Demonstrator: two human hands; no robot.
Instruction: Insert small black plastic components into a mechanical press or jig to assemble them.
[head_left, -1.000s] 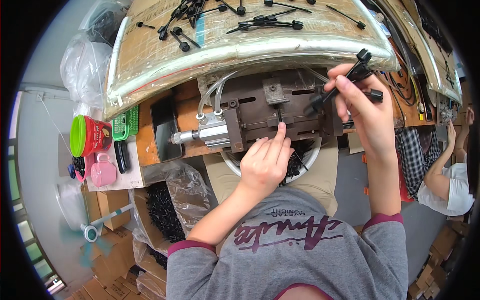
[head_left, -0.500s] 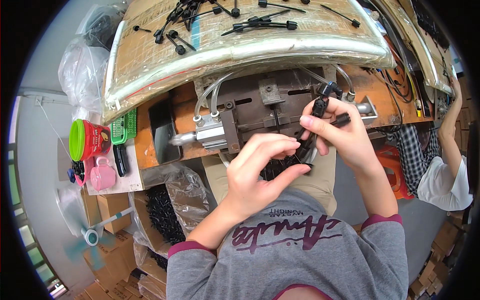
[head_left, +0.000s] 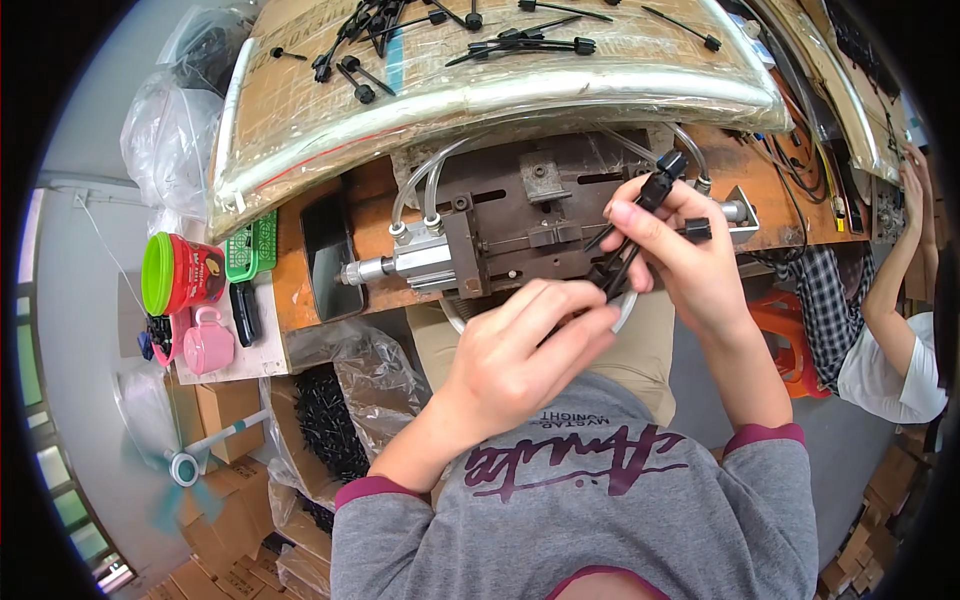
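My right hand (head_left: pixel 672 240) is closed around several black plastic rods with ribbed knob ends (head_left: pixel 655 190); their heads stick out above and beside the fingers. Just below and to the left, my left hand (head_left: pixel 535 345) has its fingers curled together at the lower tips of those rods. What sits between its fingertips is hidden. Behind both hands lies a dark metal fixture (head_left: pixel 505 190) on the bench, with a silver air cylinder (head_left: pixel 420 262) at its left. A small black block (head_left: pixel 555 236) sits in the fixture's middle.
A plastic-wrapped cardboard panel (head_left: pixel 290 130) beyond the fixture carries several loose black rods (head_left: pixel 530 46). Clear air hoses (head_left: pixel 432 190) loop over the bench. At left are a phone (head_left: pixel 325 255), a red tub (head_left: pixel 195 275) and a pink mug (head_left: pixel 208 345). A co-worker's arm (head_left: pixel 890 290) shows at right.
My left fingers have closed from a spread thumb and forefinger. The black pieces below them no longer show. The rods in my right hand have tilted; the cylinder's end is now sharp instead of blurred.
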